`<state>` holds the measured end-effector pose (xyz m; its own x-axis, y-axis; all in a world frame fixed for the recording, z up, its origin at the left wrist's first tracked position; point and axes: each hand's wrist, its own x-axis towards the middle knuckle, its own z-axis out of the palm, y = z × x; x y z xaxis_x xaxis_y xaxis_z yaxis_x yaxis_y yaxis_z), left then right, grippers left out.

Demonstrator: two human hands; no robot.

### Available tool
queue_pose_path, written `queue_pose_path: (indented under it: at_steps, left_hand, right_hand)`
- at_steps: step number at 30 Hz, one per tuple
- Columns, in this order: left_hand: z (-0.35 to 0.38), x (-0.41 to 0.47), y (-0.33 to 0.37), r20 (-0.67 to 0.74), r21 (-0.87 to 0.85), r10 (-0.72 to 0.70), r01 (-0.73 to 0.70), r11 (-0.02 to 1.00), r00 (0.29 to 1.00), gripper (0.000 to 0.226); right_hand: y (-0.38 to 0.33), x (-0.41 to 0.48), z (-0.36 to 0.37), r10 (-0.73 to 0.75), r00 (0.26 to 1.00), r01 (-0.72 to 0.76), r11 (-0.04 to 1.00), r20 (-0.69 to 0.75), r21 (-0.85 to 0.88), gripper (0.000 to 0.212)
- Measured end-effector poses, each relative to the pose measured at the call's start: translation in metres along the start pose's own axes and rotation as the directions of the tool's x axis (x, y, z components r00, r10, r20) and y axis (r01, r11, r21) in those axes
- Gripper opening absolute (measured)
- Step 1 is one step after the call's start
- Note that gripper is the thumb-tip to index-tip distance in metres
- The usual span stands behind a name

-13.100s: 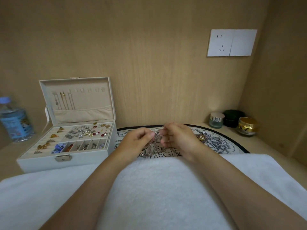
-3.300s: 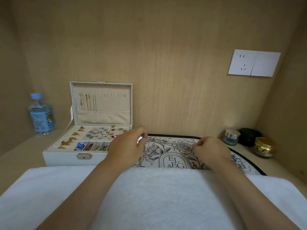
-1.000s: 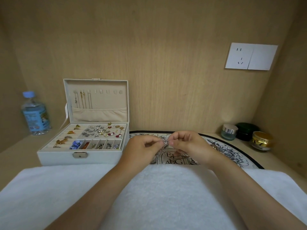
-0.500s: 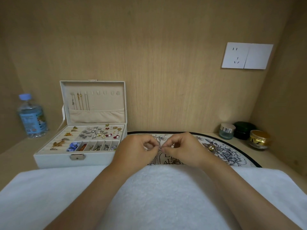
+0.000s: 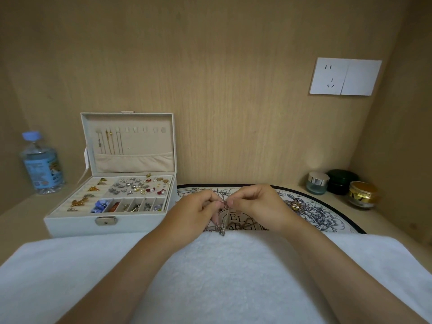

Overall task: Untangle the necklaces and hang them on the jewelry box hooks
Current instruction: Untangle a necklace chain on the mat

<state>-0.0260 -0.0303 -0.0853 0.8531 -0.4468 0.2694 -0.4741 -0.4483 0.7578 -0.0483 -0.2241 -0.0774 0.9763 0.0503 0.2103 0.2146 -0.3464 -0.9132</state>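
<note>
My left hand point(image 5: 195, 215) and my right hand point(image 5: 259, 206) meet over the printed round mat point(image 5: 327, 218), fingertips almost touching. Both pinch a thin silver necklace point(image 5: 222, 226) whose chain hangs down between them, with a small pendant at the towel's edge. Another jewelled piece point(image 5: 295, 205) lies on the mat to the right of my right hand. The white jewelry box point(image 5: 70, 224) stands open at the left. Its lid point(image 5: 163, 146) carries a row of hooks, and three chains point(image 5: 109, 141) hang from the leftmost ones.
A white towel point(image 5: 222, 277) covers the near part of the surface under my forearms. A water bottle point(image 5: 42, 163) stands far left. Three cosmetic jars point(image 5: 341, 183) sit at the back right corner. A wall socket point(image 5: 344, 77) is on the wooden back panel.
A few seconds ago my hands were apart on the mat; they came together and lifted the necklace. Over the last second they stay close, working the chain between the fingertips.
</note>
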Motion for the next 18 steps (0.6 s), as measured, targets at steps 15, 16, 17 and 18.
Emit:
queue_pose_path:
  at_steps: [15,16,17,18]
  left_hand:
    - [-0.001,0.003,0.011,-0.096,-0.228,0.024,-0.045,0.973,0.995,0.019]
    - [-0.003,0.003,0.011,-0.112,-0.197,0.039,-0.061,0.979,0.993,0.020]
    - [-0.005,0.004,0.009,-0.129,-0.175,0.040,-0.063,0.983,0.991,0.021]
    - [-0.008,0.004,0.007,-0.138,-0.171,0.024,-0.048,0.984,0.990,0.025]
  right_hand:
    - [-0.006,-0.002,0.005,0.001,0.978,-0.015,0.998,0.209,0.064,0.026]
    - [-0.006,-0.002,0.004,-0.010,0.977,-0.005,0.997,0.214,0.071,0.024]
    - [-0.005,-0.001,0.004,-0.016,0.979,0.001,0.997,0.205,0.075,0.020]
    - [-0.004,-0.001,0.003,-0.017,0.984,0.003,0.997,0.176,0.081,0.015]
